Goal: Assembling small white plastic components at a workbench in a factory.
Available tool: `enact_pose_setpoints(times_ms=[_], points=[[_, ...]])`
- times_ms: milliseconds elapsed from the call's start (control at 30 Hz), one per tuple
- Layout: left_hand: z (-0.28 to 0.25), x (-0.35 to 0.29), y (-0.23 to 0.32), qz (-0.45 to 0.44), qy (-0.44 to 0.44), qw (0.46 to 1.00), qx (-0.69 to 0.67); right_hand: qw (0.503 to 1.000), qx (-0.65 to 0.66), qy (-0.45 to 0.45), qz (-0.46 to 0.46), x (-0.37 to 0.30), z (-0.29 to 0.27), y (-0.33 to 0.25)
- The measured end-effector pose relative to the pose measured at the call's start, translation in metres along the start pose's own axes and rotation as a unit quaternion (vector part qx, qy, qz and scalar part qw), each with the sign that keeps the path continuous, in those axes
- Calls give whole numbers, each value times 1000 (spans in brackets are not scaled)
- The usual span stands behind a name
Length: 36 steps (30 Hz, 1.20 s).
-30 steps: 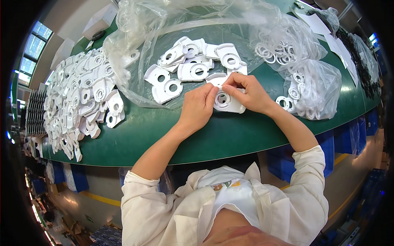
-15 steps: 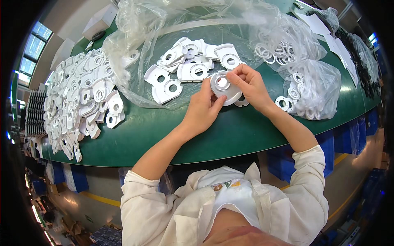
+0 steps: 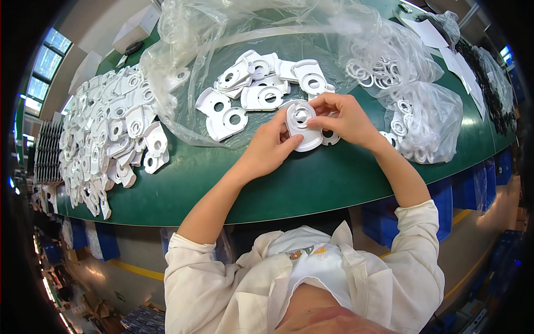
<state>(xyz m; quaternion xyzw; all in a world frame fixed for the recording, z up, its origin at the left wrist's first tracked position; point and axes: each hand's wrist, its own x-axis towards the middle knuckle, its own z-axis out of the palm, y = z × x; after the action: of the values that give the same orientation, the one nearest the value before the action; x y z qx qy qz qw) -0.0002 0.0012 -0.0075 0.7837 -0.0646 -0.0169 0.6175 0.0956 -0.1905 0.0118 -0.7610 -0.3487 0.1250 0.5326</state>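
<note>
Between my two hands is a white plastic housing part with a rounded end and a round ring around its hole. My left hand grips it from the left, thumb on its face and fingers behind. At its upper right, my right hand has thumb and forefinger closed on the ring's edge. Whether the ring is a separate piece I cannot tell. Just beyond my hands, several similar white parts lie on clear plastic sheeting. Another white piece shows partly behind the held part.
A big heap of white parts covers the left of the green table. At right stand clear bags of white rings. Crumpled plastic sheeting spreads along the back. Blue bins sit below the table's front edge.
The held part has turned so its ring faces up more squarely. My right hand has shifted slightly right, with its fingers now curled at the ring's right side.
</note>
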Motion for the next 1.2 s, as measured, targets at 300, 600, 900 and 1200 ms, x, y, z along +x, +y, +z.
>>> enact_pose_setpoints(times_ms=[300, 600, 900, 1200], points=[[-33, 1, 24, -148, -100, 976, -128, 987, 31, -127, 94, 1, -37, -12], [-103, 5, 17, 187, 509, 787, -295, 949, -173, -201, 169, -23, -126, -1], [-82, -17, 19, 0, 152, 880, 451, 931, -243, -137, 236, -13, -112, 22], [-77, -15, 26, -43, 180, 853, 488, 953, -215, -154, 147, -21, -112, 8]])
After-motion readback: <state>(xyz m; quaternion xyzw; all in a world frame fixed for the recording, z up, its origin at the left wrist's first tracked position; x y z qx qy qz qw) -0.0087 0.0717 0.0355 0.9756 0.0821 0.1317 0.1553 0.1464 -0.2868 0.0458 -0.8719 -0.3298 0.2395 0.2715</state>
